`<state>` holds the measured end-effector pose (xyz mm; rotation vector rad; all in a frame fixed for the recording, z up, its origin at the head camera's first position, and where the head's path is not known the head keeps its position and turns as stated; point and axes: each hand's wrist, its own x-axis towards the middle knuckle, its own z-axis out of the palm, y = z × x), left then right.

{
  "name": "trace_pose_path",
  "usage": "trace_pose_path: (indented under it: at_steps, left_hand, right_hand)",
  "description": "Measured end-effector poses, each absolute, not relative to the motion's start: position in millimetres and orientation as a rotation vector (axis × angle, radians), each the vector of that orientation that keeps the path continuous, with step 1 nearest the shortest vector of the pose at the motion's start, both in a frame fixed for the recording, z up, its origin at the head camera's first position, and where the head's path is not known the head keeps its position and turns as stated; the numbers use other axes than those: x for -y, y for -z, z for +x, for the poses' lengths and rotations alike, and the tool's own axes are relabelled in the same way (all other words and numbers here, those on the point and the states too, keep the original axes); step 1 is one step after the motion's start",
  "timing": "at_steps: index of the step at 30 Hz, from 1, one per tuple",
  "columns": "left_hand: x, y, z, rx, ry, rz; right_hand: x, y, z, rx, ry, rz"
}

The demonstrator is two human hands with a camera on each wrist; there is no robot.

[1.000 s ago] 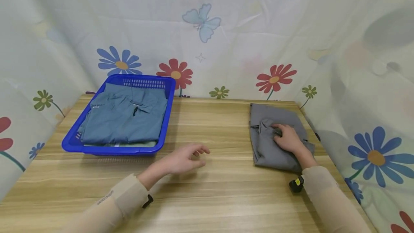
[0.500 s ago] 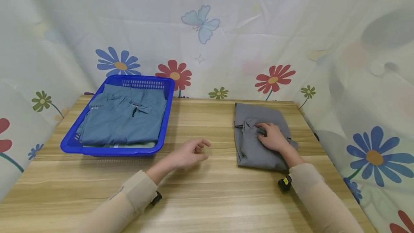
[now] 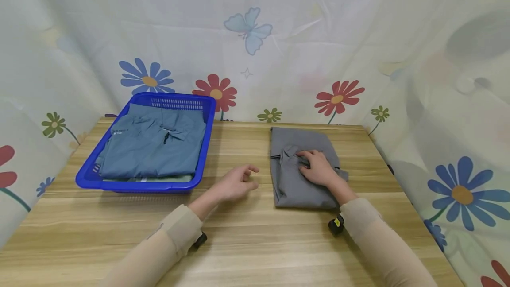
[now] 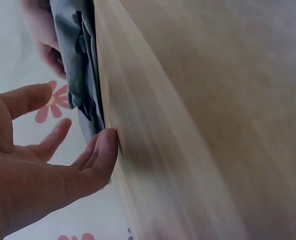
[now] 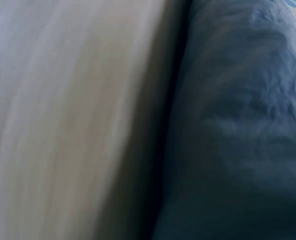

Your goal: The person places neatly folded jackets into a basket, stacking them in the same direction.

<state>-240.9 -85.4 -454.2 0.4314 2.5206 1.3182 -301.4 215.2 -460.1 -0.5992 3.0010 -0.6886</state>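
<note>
A folded grey garment (image 3: 303,194), bunched like a collar near its middle, lies flat on the wooden table right of centre. My right hand (image 3: 317,169) rests on top of it, fingers and thumb lightly bent and spread against the cloth. In the right wrist view only a blurred stretch of the garment (image 5: 243,130) shows, without the hand. Left of the garment, apart from it, my left hand (image 3: 235,184) hovers over the table with loosely bent fingers and nothing between them. The left wrist view shows the left hand (image 4: 53,165) with thumb and fingers apart, the garment's folded edge (image 4: 75,50) beyond.
A blue plastic basket (image 3: 204,154) stands at the left on the table (image 3: 255,242). Inside it lies a folded blue-grey jacket (image 3: 155,149) with a black zip pull, above some pale green cloth. A flower-print curtain (image 3: 279,74) hangs behind and beside the table.
The grey garment has slid left across the table under my right hand, away from the right edge. My left hand has shifted slightly forward. The basket has stayed in place.
</note>
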Motion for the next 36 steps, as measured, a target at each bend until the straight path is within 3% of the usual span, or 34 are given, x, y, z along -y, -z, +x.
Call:
trace_pose_path:
  at_steps: [10, 23, 36]
  left_hand:
    - [81, 455, -253, -2.607, -1.361, 0.272]
    - [78, 450, -267, -2.678, -1.274, 0.303]
    - [82, 445, -272, -2.681, -1.232, 0.353]
  right_hand:
    - [-183, 461, -301, -2.963, 0.678, -0.644]
    - [-148, 461, -300, -2.935, 0.653, -0.714]
    - [-182, 445, -294, -2.756, 1.24, -0.767]
